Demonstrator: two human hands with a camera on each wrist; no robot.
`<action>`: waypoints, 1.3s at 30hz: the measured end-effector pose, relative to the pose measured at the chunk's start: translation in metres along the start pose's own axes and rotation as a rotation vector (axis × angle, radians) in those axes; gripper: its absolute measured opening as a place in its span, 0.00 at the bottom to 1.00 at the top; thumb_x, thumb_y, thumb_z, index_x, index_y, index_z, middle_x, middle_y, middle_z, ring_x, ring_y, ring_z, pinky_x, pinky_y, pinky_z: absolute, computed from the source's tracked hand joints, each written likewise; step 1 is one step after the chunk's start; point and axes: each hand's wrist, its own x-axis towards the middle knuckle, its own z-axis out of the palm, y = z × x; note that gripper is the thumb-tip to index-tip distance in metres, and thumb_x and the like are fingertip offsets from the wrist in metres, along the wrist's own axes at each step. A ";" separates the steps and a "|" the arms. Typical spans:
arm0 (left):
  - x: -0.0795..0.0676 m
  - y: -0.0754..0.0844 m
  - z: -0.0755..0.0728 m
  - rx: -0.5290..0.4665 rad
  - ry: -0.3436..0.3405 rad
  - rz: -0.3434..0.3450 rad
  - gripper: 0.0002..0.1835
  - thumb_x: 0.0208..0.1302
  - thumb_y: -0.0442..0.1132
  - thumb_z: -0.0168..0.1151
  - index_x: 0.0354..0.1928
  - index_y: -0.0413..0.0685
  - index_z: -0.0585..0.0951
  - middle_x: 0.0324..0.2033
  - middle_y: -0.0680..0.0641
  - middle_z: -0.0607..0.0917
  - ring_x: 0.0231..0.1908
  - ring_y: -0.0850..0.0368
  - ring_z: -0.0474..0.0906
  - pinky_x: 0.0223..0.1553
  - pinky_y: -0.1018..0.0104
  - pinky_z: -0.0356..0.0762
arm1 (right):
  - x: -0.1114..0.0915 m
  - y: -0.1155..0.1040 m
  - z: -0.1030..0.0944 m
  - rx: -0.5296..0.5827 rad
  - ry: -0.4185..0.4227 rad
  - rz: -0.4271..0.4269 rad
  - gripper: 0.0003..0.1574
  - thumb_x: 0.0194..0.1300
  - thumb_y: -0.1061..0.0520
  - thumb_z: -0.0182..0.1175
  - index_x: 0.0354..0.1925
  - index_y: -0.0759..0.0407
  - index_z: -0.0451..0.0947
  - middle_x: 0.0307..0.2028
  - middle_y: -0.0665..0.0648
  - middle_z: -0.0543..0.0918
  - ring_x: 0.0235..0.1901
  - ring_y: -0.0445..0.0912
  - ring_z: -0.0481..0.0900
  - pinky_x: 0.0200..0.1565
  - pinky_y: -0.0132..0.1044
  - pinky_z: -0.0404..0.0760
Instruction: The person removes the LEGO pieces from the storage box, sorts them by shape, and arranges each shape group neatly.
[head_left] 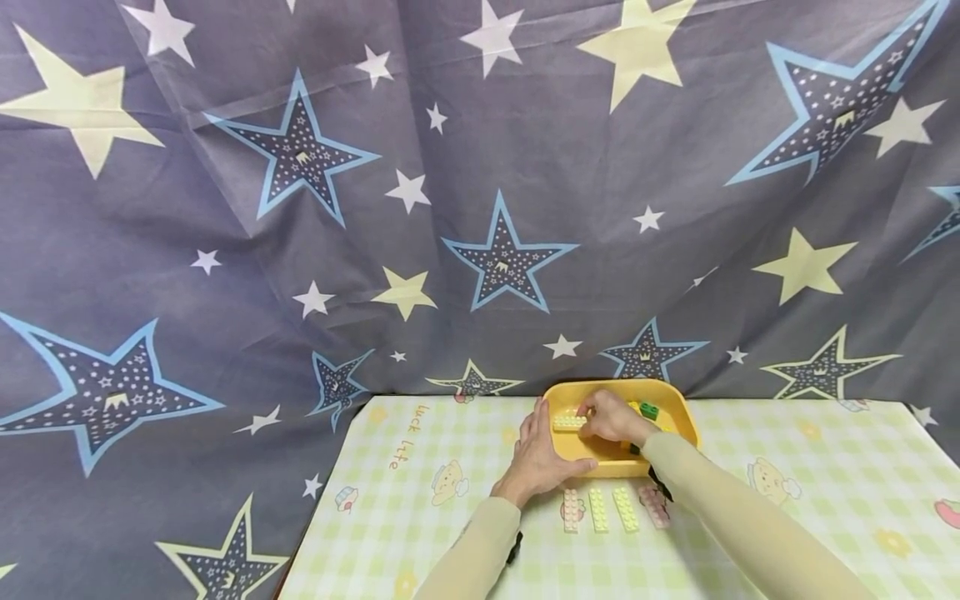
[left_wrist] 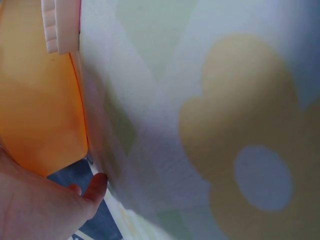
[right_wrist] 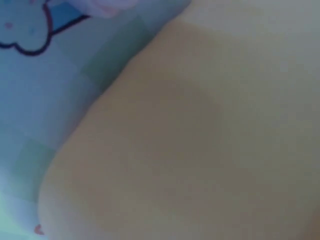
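Observation:
A yellow plastic tray (head_left: pixel 624 469) stands at the table's far edge. My left hand (head_left: pixel 536 458) rests spread at its near left corner, fingers along the left side and thumb across the front rim. In the left wrist view, part of that hand (left_wrist: pixel 40 205) shows beside the tray wall (left_wrist: pixel 42 115). Inside the tray, my right hand (head_left: pixel 613 416) pinches the right end of a pale yellow toy brick (head_left: pixel 567 423) with curled fingers. A green brick (head_left: pixel 648 410) and more yellow pieces lie right of it, partly hidden by that hand.
In front of the tray a row holds a pink brick (head_left: pixel 571 510), two pale yellow-green bricks (head_left: pixel 598 509) and another pink brick (head_left: pixel 655 507). A checked cloth (head_left: pixel 420 550) covers the table. Behind hangs a star-patterned curtain (head_left: pixel 465 333). A blurred sleeve (right_wrist: pixel 175 140) fills the right wrist view.

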 end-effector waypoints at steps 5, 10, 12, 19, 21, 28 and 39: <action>0.002 0.000 0.000 -0.004 -0.005 0.003 0.74 0.55 0.67 0.81 0.90 0.48 0.43 0.90 0.46 0.47 0.88 0.41 0.50 0.85 0.33 0.56 | -0.005 -0.001 -0.004 0.015 0.010 0.024 0.15 0.56 0.66 0.76 0.45 0.67 0.89 0.33 0.57 0.86 0.31 0.44 0.75 0.33 0.32 0.74; 0.003 0.000 0.001 0.002 -0.002 0.002 0.75 0.54 0.67 0.82 0.90 0.48 0.43 0.90 0.46 0.47 0.87 0.41 0.50 0.86 0.34 0.56 | -0.010 -0.002 -0.007 0.054 0.013 0.053 0.16 0.57 0.65 0.76 0.46 0.67 0.89 0.31 0.55 0.84 0.29 0.44 0.74 0.31 0.31 0.73; 0.003 0.000 0.001 0.000 -0.004 0.002 0.75 0.54 0.67 0.82 0.90 0.48 0.43 0.90 0.46 0.47 0.88 0.41 0.50 0.86 0.35 0.56 | -0.012 -0.001 -0.008 0.056 0.022 0.056 0.17 0.57 0.64 0.76 0.46 0.67 0.89 0.30 0.55 0.83 0.29 0.44 0.74 0.30 0.32 0.73; 0.003 0.001 0.002 -0.005 0.002 0.003 0.75 0.53 0.66 0.83 0.90 0.47 0.43 0.90 0.45 0.47 0.87 0.40 0.50 0.86 0.36 0.55 | -0.022 0.000 -0.014 0.053 0.042 0.038 0.17 0.59 0.61 0.77 0.46 0.67 0.89 0.28 0.54 0.83 0.28 0.43 0.74 0.30 0.32 0.72; 0.003 0.000 0.002 -0.001 0.000 -0.001 0.75 0.53 0.67 0.82 0.90 0.47 0.43 0.90 0.45 0.47 0.88 0.40 0.50 0.86 0.36 0.55 | -0.024 0.002 -0.014 0.063 0.045 0.043 0.17 0.60 0.60 0.77 0.46 0.66 0.90 0.26 0.53 0.81 0.27 0.43 0.73 0.29 0.31 0.71; 0.003 0.001 0.001 -0.001 0.001 -0.007 0.75 0.53 0.66 0.82 0.90 0.48 0.43 0.90 0.45 0.48 0.88 0.41 0.50 0.86 0.36 0.55 | -0.035 0.007 -0.017 0.106 0.061 0.075 0.17 0.62 0.58 0.76 0.47 0.65 0.90 0.23 0.50 0.77 0.25 0.42 0.71 0.27 0.31 0.70; 0.003 0.000 0.001 -0.007 0.004 -0.010 0.75 0.53 0.65 0.82 0.90 0.47 0.42 0.90 0.45 0.47 0.88 0.41 0.49 0.86 0.35 0.54 | -0.060 0.007 -0.027 0.137 0.095 0.082 0.16 0.64 0.57 0.76 0.47 0.64 0.91 0.20 0.48 0.71 0.23 0.42 0.68 0.27 0.32 0.68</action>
